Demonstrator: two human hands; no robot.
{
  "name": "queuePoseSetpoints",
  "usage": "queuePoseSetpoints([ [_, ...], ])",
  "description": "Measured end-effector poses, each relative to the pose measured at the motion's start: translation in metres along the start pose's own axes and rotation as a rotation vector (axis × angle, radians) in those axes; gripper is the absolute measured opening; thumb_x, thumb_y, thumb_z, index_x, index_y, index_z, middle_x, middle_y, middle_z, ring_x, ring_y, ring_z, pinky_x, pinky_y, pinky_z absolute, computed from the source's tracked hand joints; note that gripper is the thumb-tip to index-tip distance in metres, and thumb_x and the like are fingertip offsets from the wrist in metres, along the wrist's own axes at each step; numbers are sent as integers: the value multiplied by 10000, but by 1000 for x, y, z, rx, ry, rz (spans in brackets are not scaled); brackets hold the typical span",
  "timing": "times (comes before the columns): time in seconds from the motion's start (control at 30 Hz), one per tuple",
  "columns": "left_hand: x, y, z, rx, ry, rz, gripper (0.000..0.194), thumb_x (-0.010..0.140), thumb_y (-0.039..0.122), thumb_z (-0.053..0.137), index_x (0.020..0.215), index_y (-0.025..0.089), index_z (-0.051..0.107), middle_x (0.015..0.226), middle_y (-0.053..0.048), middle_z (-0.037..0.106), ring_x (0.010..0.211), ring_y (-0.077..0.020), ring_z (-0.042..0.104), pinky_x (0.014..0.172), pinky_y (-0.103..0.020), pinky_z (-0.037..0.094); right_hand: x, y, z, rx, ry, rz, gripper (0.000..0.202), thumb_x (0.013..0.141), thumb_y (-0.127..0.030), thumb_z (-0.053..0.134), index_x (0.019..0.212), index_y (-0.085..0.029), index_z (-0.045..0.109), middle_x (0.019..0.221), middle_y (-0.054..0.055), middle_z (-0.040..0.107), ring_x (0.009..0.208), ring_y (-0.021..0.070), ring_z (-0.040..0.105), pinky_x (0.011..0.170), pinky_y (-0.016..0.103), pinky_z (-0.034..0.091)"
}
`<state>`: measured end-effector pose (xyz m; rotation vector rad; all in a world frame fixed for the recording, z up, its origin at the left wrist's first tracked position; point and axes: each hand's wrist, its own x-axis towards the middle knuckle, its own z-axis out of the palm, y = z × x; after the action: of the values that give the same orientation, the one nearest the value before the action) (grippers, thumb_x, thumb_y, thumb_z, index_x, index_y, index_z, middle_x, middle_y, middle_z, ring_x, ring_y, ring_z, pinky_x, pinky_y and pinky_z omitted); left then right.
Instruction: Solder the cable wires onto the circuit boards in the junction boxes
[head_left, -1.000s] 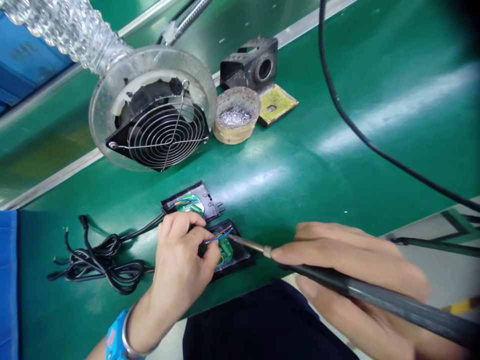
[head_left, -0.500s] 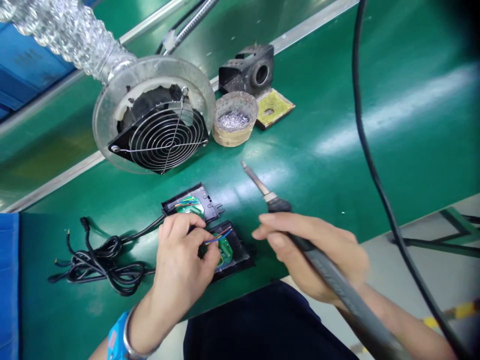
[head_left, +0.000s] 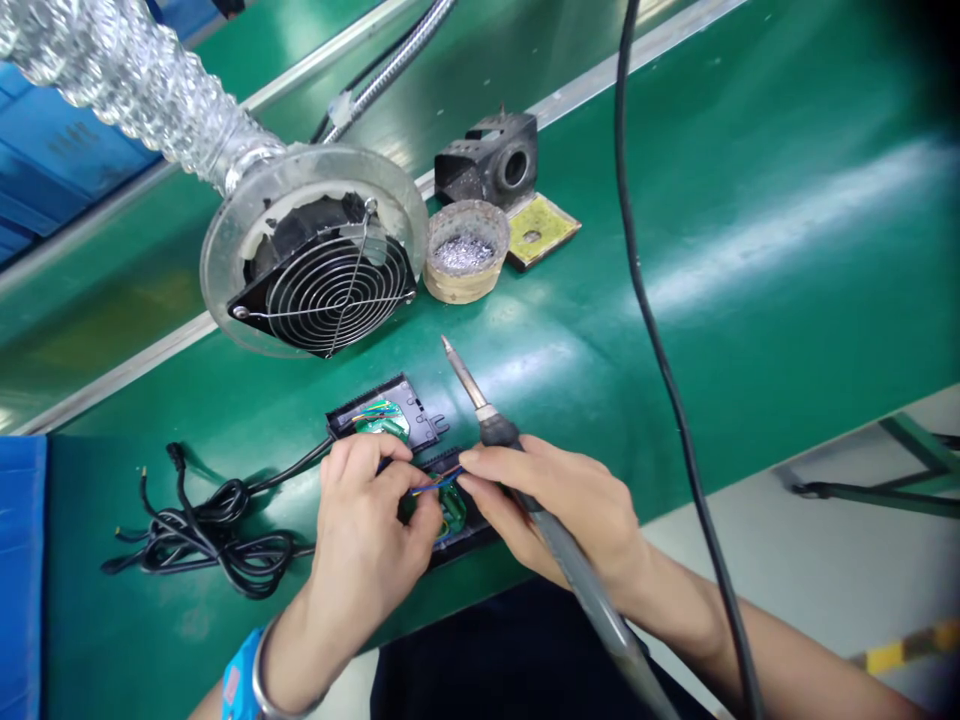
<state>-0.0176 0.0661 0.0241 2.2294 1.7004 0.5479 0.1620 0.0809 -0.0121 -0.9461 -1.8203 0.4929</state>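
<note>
My left hand (head_left: 375,515) pinches the thin coloured wires (head_left: 431,484) over the nearer black case (head_left: 480,530), which holds a green circuit board (head_left: 452,508). My right hand (head_left: 559,500) holds a soldering iron (head_left: 499,430), its tip pointing up and to the left above the table. The thumb and forefinger of that hand are at the free ends of the wires. Just behind, a second open black case (head_left: 420,410) holds another green board (head_left: 386,418) with wires. Black cables (head_left: 217,530) lie coiled to the left.
A round fume extractor (head_left: 345,290) with a foil duct (head_left: 172,100) hangs at the upper left. Behind the iron are a cup of solder bits (head_left: 465,285), a yellow sponge tray (head_left: 544,232) and an iron holder (head_left: 487,165). A black cord (head_left: 660,350) crosses the right side.
My right hand has moved left with the soldering iron, and its fingertips have come to the wire ends. My left hand has stayed nearly in place.
</note>
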Motion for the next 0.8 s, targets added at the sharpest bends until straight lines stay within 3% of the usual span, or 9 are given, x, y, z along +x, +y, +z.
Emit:
queuePoseSetpoints([
  [0.2,0,1,-1,-1,-14,-17,73,804,146,621,810,187,681,973,-67,594,946,-237,533,843,-436,448,2,-7,-3,-79,56,-81,299,815,-1,638,1052,-184,626,767,-1,697,646,99,646,630,203,549],
  [0.47,-2,4,-3,-7,-32,-36,84,826,170,591,816,203,668,985,-65,585,964,-236,521,862,-437,434,-1,-8,2,-15,50,117,258,825,-61,657,1060,-161,622,901,19,733,725,90,693,721,162,568],
  [0.6,1,8,-10,-94,-145,-84,122,812,237,635,922,235,686,1079,-58,578,1066,-264,507,939,-493,366,-2,-10,2,82,56,167,302,818,-46,661,1077,-186,596,945,-6,719,744,67,678,758,143,563],
  [0.7,5,8,-14,-182,-235,-119,97,866,278,604,915,270,688,1103,-34,589,1100,-254,500,944,-486,345,-1,-13,1,154,72,230,306,818,-68,669,1073,-213,585,937,-18,707,704,63,659,685,149,559],
  [0.8,7,5,-15,-234,-232,-146,94,889,273,600,873,272,693,1057,-22,610,1052,-229,530,925,-457,360,1,-16,0,200,77,304,310,817,-96,673,1078,-227,569,852,-36,694,559,50,586,522,146,506],
])
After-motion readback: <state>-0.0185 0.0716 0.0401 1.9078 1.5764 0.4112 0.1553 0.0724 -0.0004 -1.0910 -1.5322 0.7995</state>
